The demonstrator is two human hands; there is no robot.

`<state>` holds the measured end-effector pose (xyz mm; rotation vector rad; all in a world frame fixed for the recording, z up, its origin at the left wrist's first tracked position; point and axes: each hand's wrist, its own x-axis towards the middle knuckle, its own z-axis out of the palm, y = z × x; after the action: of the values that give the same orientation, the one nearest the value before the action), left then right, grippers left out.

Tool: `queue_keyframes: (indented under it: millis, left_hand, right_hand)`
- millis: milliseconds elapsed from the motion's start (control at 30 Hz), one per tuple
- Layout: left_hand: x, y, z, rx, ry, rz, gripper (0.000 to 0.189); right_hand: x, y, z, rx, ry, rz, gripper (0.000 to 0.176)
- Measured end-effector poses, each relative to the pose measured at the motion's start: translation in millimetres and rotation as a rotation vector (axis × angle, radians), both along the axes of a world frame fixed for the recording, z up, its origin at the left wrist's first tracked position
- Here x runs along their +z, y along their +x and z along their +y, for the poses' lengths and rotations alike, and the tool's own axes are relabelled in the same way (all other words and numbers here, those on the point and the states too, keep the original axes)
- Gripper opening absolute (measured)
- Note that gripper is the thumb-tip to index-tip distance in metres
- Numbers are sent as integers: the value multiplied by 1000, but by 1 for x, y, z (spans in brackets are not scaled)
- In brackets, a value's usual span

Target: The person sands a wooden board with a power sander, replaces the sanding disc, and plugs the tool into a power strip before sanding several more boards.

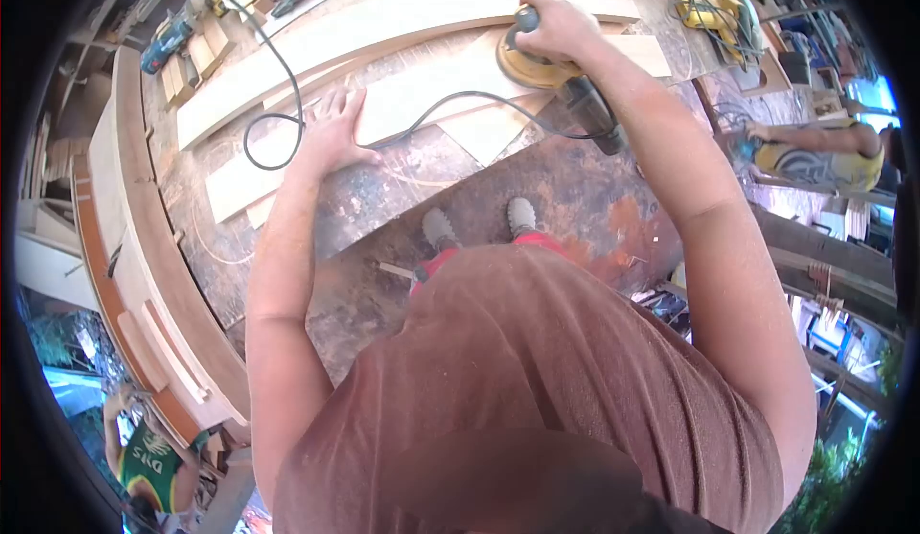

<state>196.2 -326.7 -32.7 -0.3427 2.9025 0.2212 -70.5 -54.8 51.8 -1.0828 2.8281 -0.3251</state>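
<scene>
My right hand (561,28) is wrapped round the top handle of a yellow and black orbital sander (527,66), whose round pad sits at the near pale wooden board (422,103). A dark dust canister (589,107) sticks out from the sander towards me. My left hand (335,131) lies flat with fingers spread on the left part of the same board. The sander's black cord (460,96) runs across the board, past my left hand, and loops beside it. A second long board (374,35) lies just beyond, and a pale wood piece (484,133) shows under the near one.
The boards rest on a worn workbench (355,213). Blue power tools (168,43) and wood blocks (211,50) lie at far left, a yellow power tool (707,18) at far right. Other people (819,155) are at the right and lower left. Long curved wooden pieces (158,218) line the left side.
</scene>
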Motion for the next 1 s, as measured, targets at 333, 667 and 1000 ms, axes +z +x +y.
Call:
queue_keyframes:
  millis: [333,667,1000]
  left_hand:
    - [-8,-54,36,-60,107,124,115]
    - [-17,-66,54,-91,148,226,108]
    - [-7,-69,68,-176,95,155,113]
  right_hand:
    - [2,28,-30,-104,67,-45,65]
    - [6,-43,48,-392,60,-58,64]
    - [-5,-149,147,-536,122,-35,81]
